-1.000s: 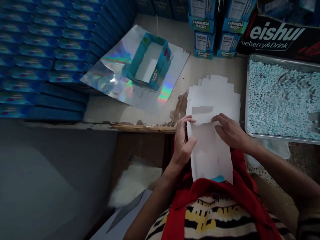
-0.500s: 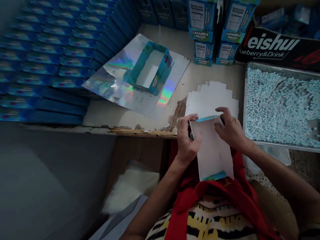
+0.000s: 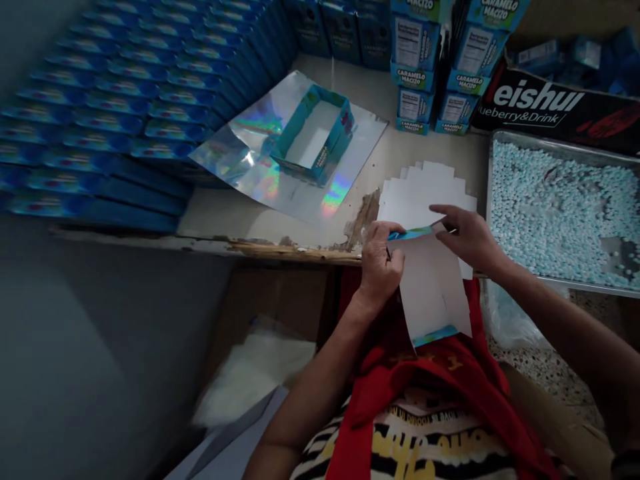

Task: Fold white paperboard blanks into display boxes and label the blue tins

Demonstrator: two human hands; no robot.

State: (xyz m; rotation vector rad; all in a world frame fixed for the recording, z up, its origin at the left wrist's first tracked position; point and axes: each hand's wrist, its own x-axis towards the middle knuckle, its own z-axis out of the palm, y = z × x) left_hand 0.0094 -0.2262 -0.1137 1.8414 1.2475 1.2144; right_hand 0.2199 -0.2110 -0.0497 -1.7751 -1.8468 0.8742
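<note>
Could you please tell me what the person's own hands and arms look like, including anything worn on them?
The left hand and right hand are ungloved, with no watch or bracelet visible. Both forearms are uncovered. The sleeves are too dark or cut off to describe; the shirt is striped dark and pale with yellow lettering, under a red apron.

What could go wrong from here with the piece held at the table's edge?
The left hand grips one corner of the white card, so it might crease there. The card also overlaps the flat white cutouts and could drag them. The right arm passes close to the metal tray's rim, so a bump might spill the pale blue pieces.
</note>
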